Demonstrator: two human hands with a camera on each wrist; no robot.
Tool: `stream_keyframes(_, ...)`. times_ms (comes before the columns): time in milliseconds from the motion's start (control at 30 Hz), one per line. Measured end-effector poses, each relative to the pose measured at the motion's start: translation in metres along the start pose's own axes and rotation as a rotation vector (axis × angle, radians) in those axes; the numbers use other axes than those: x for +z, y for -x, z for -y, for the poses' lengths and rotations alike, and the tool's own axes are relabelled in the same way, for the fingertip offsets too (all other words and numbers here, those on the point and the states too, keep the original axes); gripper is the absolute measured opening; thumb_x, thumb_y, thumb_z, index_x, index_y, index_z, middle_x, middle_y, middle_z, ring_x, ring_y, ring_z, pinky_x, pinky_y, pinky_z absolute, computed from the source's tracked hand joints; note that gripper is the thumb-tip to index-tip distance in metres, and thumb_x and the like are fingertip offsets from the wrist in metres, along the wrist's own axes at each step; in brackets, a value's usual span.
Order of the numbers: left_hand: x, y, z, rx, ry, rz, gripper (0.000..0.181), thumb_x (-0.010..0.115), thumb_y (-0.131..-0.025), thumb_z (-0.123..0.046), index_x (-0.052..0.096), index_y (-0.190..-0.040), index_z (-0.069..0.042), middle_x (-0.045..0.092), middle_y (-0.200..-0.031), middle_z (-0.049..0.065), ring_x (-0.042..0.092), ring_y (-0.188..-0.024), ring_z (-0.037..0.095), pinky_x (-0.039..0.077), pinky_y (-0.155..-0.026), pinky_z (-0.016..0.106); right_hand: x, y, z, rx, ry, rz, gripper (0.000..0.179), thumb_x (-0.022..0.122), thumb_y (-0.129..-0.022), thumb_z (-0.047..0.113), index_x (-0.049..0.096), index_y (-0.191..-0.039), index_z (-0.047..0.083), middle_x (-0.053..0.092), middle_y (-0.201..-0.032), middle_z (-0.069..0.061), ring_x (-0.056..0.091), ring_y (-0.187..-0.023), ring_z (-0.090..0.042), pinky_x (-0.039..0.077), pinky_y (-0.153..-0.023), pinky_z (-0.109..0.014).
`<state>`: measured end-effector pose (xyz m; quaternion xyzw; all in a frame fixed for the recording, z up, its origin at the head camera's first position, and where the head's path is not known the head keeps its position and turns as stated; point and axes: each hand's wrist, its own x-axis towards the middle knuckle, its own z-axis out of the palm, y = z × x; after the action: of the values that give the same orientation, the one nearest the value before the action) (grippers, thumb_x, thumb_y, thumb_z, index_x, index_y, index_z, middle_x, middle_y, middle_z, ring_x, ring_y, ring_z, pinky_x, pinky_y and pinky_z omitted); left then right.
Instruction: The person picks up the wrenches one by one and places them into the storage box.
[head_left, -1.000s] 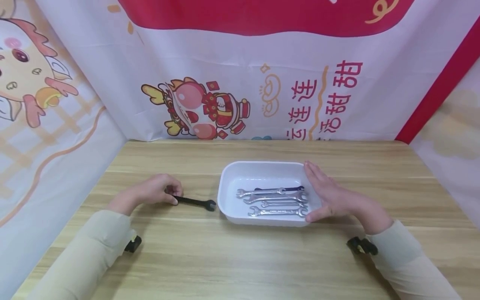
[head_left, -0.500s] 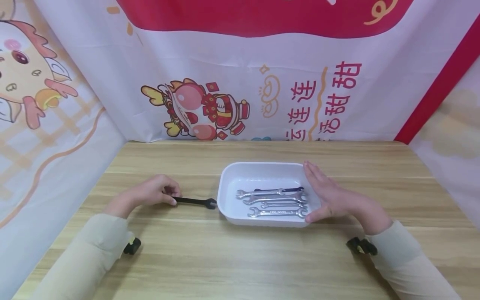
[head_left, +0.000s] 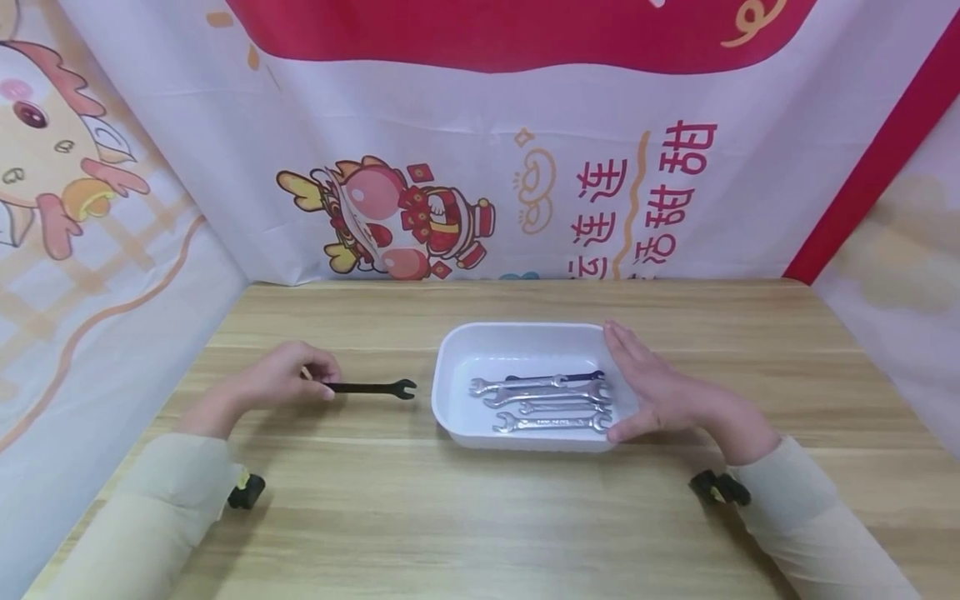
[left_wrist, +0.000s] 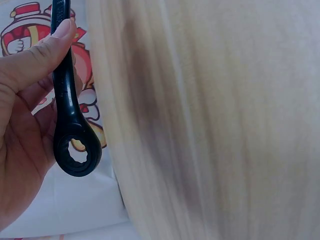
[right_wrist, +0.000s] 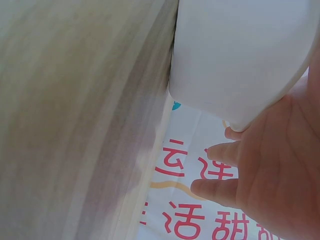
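Black wrench [head_left: 371,387]: I see it held level over the table [head_left: 480,517], left of the tray [head_left: 517,337] and apart from it. Half a second ago its open jaw end sat almost against the tray's left wall; now there is a clear gap, so it has drawn leftward.
Wrench, wrist view: black wrench [left_wrist: 70,115] shows its ring end below my thumb, shaft running up out of frame.
Left hand [head_left: 281,379]: fingers curled around the wrench's handle end, thumb pressed on the shaft. Left hand [left_wrist: 22,110] confirms the grasp close up. It has shifted left and slightly up the table since the earlier frame.
Right hand [head_left: 656,396]: fingers straight and relaxed, palm laid flat against the tray's right wall, gripping nothing. Right hand [right_wrist: 270,170] shows the same contact from below. Position unchanged from a second ago.
Tray contents: silver wrenches [head_left: 543,404] lie roughly parallel, lengthwise, with a dark one [head_left: 581,377] at the back. Arrangement unchanged.
Tray, wrist view: tray [right_wrist: 240,55] rests on the table.
Backdrop: cartoon banner [head_left: 405,217] stands behind the table.
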<state>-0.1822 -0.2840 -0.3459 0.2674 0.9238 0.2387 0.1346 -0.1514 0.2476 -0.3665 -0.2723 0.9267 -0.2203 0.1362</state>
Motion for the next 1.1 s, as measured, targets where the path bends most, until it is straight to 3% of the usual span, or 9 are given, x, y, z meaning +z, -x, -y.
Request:
stream_keyframes(433, -0.019, 0.006, -0.009, -0.025, -0.043, -0.076, 0.007, 0.076, -0.084, -0.006, 0.073, -0.09, -0.008, 0.068, -0.083, -0.003, 0.059, -0.078, 0.007, 0.054, -0.071, 0.024, -0.002, -0.001, 0.003, 0.018, 0.002, 0.002, 0.141, 0.082, -0.071, 0.061, -0.013, -0.157, 0.004, -0.02, -0.166, -0.014, -0.009, -0.153, -0.043, 0.006, -0.12, -0.067)
stream_keyframes(667, -0.028, 0.009, -0.019, -0.036, -0.057, -0.136, 0.007, 0.077, -0.086, -0.011, 0.074, -0.092, -0.011, 0.069, -0.083, -0.004, 0.058, -0.075, 0.003, 0.052, -0.067, 0.023, -0.002, 0.0, 0.003, 0.016, -0.002, 0.006, 0.141, 0.082, -0.07, 0.061, -0.014, -0.157, 0.004, -0.02, -0.165, -0.015, -0.01, -0.153, -0.043, 0.006, -0.12, -0.066)
stream_keyframes(1100, -0.032, -0.004, -0.035, -0.007, -0.067, -0.161, 0.006, 0.076, -0.087, -0.015, 0.072, -0.091, -0.014, 0.067, -0.083, -0.003, 0.057, -0.076, 0.008, 0.05, -0.067, 0.023, 0.0, -0.001, 0.001, 0.032, -0.009, 0.014, 0.142, 0.081, -0.07, 0.062, -0.016, -0.158, 0.008, -0.02, -0.166, -0.012, -0.011, -0.154, -0.04, 0.005, -0.121, -0.064)
